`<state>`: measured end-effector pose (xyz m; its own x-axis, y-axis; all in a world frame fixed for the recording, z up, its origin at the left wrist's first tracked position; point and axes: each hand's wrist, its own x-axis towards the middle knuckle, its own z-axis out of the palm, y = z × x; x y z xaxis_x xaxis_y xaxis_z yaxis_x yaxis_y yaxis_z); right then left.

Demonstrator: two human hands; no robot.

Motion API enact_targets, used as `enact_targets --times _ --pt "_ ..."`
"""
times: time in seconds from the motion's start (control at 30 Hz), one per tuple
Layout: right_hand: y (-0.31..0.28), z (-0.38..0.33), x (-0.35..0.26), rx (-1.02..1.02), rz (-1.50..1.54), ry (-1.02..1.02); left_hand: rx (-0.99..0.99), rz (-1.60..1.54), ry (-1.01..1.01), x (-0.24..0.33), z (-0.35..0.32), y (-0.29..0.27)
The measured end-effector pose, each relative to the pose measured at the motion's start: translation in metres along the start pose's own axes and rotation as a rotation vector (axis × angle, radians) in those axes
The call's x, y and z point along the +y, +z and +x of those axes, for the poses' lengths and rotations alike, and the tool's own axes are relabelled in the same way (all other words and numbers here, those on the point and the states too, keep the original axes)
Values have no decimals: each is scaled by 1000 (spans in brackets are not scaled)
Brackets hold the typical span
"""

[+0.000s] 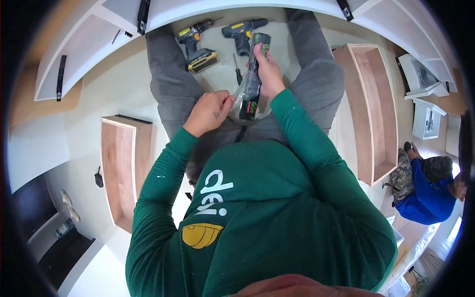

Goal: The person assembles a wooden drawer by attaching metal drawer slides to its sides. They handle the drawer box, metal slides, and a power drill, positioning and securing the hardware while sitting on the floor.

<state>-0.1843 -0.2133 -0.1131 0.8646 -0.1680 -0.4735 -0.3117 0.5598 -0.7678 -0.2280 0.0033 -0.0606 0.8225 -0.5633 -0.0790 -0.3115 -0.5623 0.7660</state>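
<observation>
My right hand (269,72) is closed around a long, narrow black package (252,79) with green and red print, held upright between my thighs. Clear plastic wrap (238,96) hangs loose off its left side. With finger and thumb, my left hand (212,111) pinches the edge of that plastic. Beyond the package lie two yellow-and-black cordless drills, one at the left (194,42) with a big battery and one nearer the middle (242,33). A thin screwdriver (238,74) with a dark handle rests just left of the package.
An open wooden drawer box (121,168) stands at my left, another (361,109) at my right. A white cabinet frame (237,6) with black drawer slides (61,78) curves across the far side. At the far right, a person in blue (425,193) sits near small white drawers (428,119).
</observation>
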Motion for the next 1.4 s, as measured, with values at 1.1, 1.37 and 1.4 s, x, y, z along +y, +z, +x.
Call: enact_targets --times 1.1,1.37,1.4 --pt "12 -25 -45 -179 -153 -75 242 -27 224 -26 98 -68" --pt "24 -56 0 -511 -98 455 569 -980 -355 -39 129 7" --pt "18 -65 7 -456 -240 482 674 -1043 -321 -51 132 7"
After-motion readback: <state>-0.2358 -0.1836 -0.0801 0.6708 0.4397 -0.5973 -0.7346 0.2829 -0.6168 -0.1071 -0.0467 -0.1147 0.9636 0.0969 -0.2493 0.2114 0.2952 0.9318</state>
